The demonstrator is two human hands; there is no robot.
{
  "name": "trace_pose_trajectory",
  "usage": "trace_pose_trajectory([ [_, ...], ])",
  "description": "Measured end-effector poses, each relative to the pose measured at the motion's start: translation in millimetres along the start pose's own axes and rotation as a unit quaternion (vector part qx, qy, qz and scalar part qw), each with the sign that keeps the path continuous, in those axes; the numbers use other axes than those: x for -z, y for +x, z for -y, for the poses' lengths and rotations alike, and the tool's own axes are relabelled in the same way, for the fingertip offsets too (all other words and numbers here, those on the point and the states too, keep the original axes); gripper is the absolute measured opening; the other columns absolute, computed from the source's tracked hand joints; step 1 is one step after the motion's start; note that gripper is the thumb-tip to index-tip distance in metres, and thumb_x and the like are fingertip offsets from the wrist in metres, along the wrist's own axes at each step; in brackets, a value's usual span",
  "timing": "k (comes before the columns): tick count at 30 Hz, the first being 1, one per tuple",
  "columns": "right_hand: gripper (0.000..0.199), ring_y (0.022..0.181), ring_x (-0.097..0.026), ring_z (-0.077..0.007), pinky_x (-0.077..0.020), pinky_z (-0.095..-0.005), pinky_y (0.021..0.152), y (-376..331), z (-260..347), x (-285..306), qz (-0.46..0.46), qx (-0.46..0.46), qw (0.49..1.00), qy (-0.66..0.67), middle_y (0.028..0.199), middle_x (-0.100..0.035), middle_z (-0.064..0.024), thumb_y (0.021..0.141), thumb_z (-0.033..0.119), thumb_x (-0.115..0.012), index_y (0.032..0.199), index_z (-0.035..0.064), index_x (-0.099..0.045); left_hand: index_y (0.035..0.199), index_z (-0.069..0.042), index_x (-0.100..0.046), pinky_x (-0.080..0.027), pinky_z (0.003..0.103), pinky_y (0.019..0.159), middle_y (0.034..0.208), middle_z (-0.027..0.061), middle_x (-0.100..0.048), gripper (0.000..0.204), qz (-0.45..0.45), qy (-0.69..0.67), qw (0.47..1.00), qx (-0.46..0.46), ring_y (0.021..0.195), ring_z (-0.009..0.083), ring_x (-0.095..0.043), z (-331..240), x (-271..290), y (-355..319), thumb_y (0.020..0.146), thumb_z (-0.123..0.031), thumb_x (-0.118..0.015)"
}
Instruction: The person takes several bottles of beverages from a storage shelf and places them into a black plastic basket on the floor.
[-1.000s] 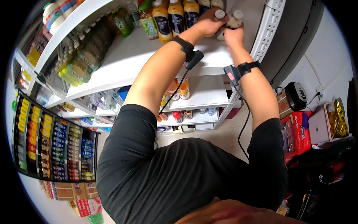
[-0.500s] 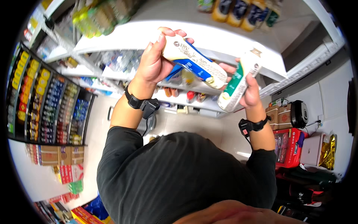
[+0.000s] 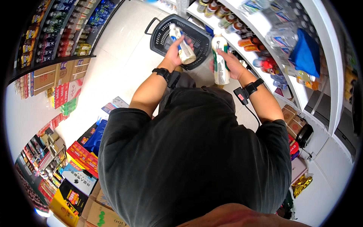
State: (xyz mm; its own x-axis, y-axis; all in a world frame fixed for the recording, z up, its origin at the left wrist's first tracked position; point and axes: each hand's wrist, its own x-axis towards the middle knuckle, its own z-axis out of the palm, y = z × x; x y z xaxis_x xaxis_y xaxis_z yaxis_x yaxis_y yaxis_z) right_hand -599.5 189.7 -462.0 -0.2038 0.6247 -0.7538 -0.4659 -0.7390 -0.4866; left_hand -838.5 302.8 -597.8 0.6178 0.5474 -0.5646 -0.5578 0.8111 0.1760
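Note:
My left hand (image 3: 174, 53) is wrapped round a cream-and-blue bottle (image 3: 186, 53), which tilts above a dark grey shopping basket (image 3: 206, 38) on the floor. To the right, my right hand (image 3: 234, 66) grips a cream-and-green bottle (image 3: 221, 75), held almost upright in the picture beside the basket's right end. Part of each hand's fingers is hidden behind its bottle. A black strap with a small device sits on each wrist.
White shelves (image 3: 332, 68) with bottles and a blue bag (image 3: 305, 55) run along the right. A black drinks rack (image 3: 56, 56) stands at the left, above stacked cartons (image 3: 44, 80). More boxes (image 3: 81, 178) lie at the lower left.
I have turned left, away from the shelf, so the basket is now in front of me. Both bottles have moved from before the shelf to over and beside the basket, still held.

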Motion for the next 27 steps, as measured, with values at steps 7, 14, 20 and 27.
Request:
trace_pose_trajectory([
  [7, 0.036, 0.085, -0.066, -0.0233, -0.0573, -0.0393, 0.075, 128, -103, 79, -0.01, -0.17, 0.984, 0.06, 0.096, -0.065, -0.0122, 0.085, 0.021, -0.071, 0.111, -0.0008, -0.058, 0.098, -0.003, -0.06, -0.057, 0.042, 0.073, 0.087, 0.0105, -0.066, 0.015, -0.204, 0.095, 0.963, 0.15, 0.078, 0.0272, -0.067, -5, 191, 32, 0.089, -0.013, -0.066],
  [14, 0.06, 0.086, -0.063, -0.0286, -0.0567, -0.0501, 0.07, 261, -169, 100, -0.147, -0.234, 0.961, -0.006, 0.104, -0.057, -0.0068, 0.082, 0.034, -0.077, 0.13, 0.0229, -0.045, 0.099, -0.001, -0.063, -0.058, 0.042, 0.063, 0.084, 0.0118, -0.067, 0.027, -0.311, 0.279, 0.897, 0.146, 0.069, 0.0269, -0.068, -10, 243, 141, 0.083, -0.02, -0.074],
  [20, 0.054, 0.089, -0.062, -0.0288, -0.056, -0.0518, 0.069, 335, -202, 117, -0.187, -0.19, 0.963, 0.041, 0.106, -0.055, -0.0072, 0.083, 0.031, -0.076, 0.126, 0.0182, -0.046, 0.107, 0.005, -0.061, -0.057, 0.046, 0.066, 0.09, 0.0154, -0.067, 0.035, -0.355, 0.357, 0.837, 0.215, 0.074, 0.0296, -0.068, -6, 321, 222, 0.084, -0.018, -0.074],
  [27, 0.045, 0.086, -0.064, -0.0305, -0.0556, -0.0497, 0.074, 330, -234, 132, -0.251, -0.326, 0.907, 0.086, 0.099, -0.061, -0.0107, 0.091, 0.04, -0.067, 0.121, 0.0096, -0.052, 0.115, 0.008, -0.056, -0.055, 0.046, 0.074, 0.101, 0.0164, -0.064, 0.047, -0.37, 0.371, 0.811, 0.26, 0.084, 0.0298, -0.066, 28, 318, 214, 0.081, -0.017, -0.076],
])
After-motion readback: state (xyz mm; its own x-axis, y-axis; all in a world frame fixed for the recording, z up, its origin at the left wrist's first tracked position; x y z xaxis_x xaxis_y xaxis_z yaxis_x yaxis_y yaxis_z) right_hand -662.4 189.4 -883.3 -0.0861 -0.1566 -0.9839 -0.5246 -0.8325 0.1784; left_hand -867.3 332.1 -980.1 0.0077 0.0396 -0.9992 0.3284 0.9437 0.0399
